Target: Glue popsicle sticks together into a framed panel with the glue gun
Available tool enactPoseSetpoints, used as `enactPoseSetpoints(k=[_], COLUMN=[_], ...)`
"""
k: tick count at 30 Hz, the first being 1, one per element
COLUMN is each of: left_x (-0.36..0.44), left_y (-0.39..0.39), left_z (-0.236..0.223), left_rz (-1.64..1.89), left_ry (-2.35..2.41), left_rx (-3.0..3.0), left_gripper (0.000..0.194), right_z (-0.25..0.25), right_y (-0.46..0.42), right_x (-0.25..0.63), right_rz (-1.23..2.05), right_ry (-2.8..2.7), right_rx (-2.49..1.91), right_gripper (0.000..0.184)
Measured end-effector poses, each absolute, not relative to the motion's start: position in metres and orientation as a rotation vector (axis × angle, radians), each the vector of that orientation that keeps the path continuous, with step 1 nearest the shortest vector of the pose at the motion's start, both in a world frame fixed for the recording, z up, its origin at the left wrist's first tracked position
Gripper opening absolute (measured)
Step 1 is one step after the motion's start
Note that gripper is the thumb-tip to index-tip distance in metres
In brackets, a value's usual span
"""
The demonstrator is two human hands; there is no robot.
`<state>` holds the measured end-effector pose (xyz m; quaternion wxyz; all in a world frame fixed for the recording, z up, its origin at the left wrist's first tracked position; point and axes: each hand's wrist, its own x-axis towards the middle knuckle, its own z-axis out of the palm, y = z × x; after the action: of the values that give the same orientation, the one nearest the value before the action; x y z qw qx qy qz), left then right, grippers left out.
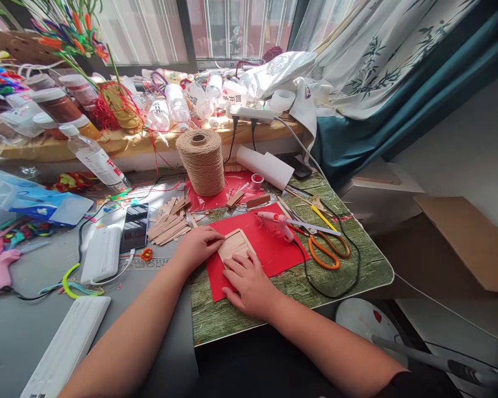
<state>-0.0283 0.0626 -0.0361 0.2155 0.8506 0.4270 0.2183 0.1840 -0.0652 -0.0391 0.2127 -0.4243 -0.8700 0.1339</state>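
Steadying, apparently, a wooden panel (235,244) on red paper (276,257): the left hand (197,246) is touching its left edge, grip unclear; the right hand (251,284) is resting, loosely spread, on its near side. The next move is probably calling for even pressure.

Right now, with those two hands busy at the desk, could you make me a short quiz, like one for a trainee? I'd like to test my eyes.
1. Multiple choice: what colour is the sheet directly under the small wooden panel?
a) yellow
b) red
c) blue

2. True or false: the spool of twine stands upright.

3. Which is nearer the orange-handled scissors, the left hand or the right hand?

Key: 1. b, red. 2. True. 3. The right hand.
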Motion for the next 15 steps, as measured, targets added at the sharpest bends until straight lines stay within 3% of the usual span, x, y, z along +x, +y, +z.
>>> enactPoseSetpoints(k=[11,15], left_x=[-0.02,-0.016], left_y=[0.047,0.041], left_z=[-0.026,-0.025], left_rz=[0.675,0.595], left_ry=[1.272,1.284], left_rx=[2.349,2.366], left_gripper=[0.018,0.017], right_z=[-0.038,-0.035], right_y=[-0.065,-0.064], right_x=[0.187,0.188], right_rz=[0.38,0.372], right_ry=[-2.295,-2.225], right_rx=[-1.215,-1.244], right_gripper=[0.01,0.013])
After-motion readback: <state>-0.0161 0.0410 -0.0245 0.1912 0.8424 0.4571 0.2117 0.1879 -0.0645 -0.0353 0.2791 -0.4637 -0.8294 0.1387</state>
